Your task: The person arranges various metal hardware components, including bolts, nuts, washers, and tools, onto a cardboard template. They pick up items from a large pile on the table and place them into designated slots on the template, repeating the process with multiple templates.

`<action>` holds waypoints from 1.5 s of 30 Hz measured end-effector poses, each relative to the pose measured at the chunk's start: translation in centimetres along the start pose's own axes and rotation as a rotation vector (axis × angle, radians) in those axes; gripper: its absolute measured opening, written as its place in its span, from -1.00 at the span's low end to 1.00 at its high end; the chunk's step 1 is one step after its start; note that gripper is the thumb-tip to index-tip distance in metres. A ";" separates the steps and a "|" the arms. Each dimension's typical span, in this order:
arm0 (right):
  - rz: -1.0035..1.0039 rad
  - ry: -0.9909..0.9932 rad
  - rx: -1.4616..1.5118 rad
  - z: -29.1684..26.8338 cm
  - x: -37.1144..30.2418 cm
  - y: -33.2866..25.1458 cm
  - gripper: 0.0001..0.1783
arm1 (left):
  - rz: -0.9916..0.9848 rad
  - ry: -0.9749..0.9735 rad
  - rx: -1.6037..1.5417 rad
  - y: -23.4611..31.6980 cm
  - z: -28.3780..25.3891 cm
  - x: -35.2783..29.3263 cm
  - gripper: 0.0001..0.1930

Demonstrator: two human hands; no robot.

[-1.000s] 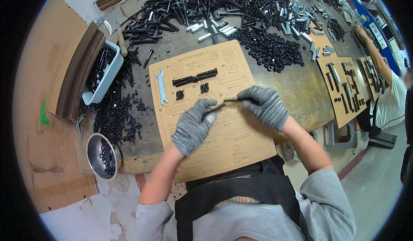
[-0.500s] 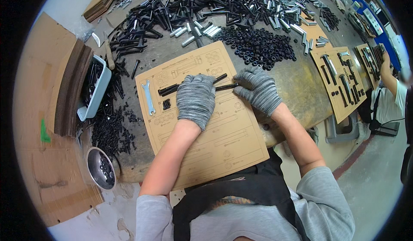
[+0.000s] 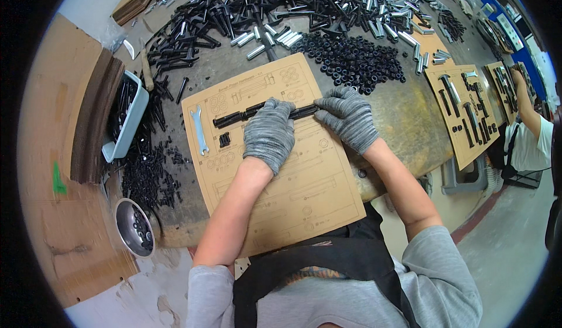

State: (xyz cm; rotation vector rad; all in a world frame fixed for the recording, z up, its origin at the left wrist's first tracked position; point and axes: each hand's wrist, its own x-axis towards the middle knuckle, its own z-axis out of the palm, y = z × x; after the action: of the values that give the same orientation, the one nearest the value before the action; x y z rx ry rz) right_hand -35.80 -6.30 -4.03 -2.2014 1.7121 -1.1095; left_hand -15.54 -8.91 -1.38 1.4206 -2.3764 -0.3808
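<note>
Both hands wear grey striped knit gloves over a brown cardboard sheet printed with part outlines. My left hand is closed over long black bolts, whose thicker ends stick out on its left side. My right hand pinches the other end of the black rods, which show between the two hands; how many lie under the gloves is hidden. On the sheet's left side lies a silver open-ended wrench. A small cluster of short black bolts sits between the wrench and my left hand.
Beyond the sheet are piles of black nuts, silver tubes and black bolts. To the left stand a light-blue bin and a metal bowl. Another filled card lies right, near a co-worker's arm.
The rods between my hands were splayed apart and now lie together in line. To the left of my left hand, the bolt ends have spread into two rows. Both hands stay nearly in place.
</note>
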 end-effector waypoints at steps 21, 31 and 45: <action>-0.291 -0.512 0.558 5.5 2.4 -20.1 -0.67 | -0.203 0.315 -2.570 -14.0 -11.1 -10.2 -0.70; -0.502 -0.791 0.488 7.9 2.1 -23.6 -0.74 | -0.738 0.306 0.258 -25.1 -12.3 -8.2 -0.71; -0.339 -0.692 0.582 3.3 2.8 -21.2 -0.76 | -0.552 0.102 0.313 -21.6 -13.1 0.7 -0.65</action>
State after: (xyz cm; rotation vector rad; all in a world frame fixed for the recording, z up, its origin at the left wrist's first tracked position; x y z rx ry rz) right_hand -16.98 -2.61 5.95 -2.1390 0.6548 -0.6435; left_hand 6.80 -20.20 2.03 2.1838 -1.9920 -0.0592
